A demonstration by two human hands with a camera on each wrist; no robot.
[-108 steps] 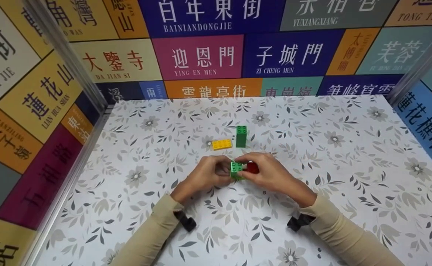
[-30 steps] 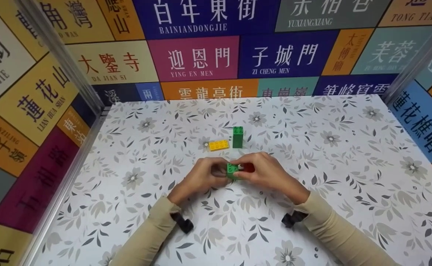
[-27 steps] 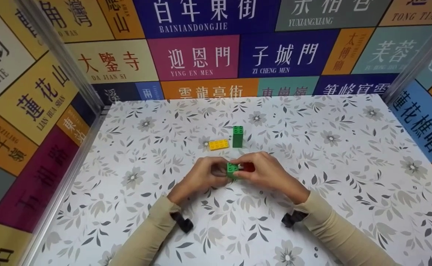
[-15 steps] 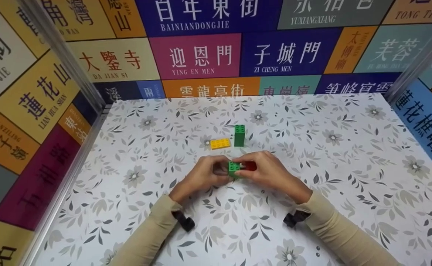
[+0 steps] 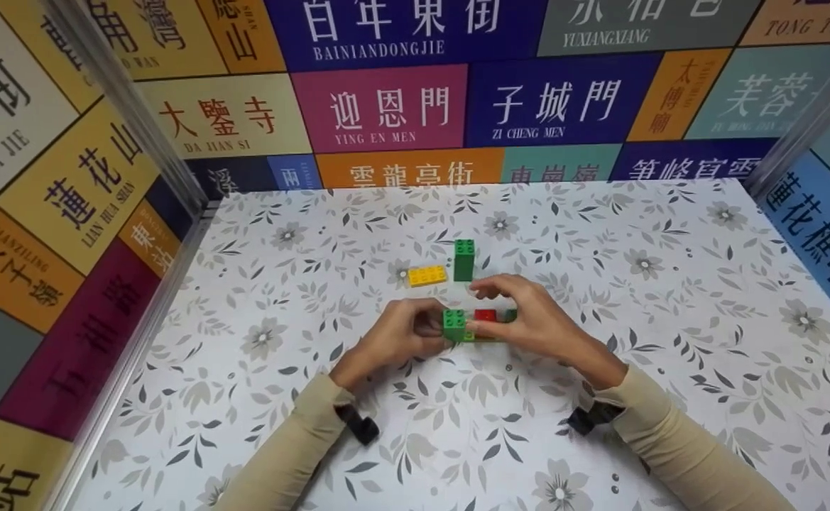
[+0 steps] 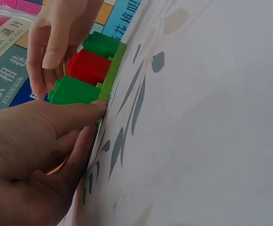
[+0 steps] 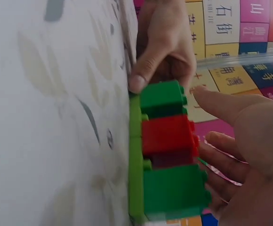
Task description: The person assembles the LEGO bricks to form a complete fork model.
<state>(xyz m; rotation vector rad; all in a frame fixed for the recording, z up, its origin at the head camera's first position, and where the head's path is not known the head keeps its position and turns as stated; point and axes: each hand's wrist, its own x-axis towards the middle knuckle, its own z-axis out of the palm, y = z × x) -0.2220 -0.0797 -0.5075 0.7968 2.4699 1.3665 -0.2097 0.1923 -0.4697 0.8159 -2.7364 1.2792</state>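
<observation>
Three blocks (image 7: 168,135) line a base (image 7: 135,174) running left-right; the left hand (image 5: 397,333) pinches its left end; the tower (image 5: 463,264) stands just beyond the nearer, spread right hand (image 5: 542,323).

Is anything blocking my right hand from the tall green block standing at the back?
Nothing visible stands between your right hand and the tall green block; the yellow brick lies off to its left.

Place: panelled booth (image 5: 557,106) | sign-printed walls (image 5: 379,106) | clear corner strips (image 5: 134,113) | floral-patterned tabletop (image 5: 599,234)
</observation>
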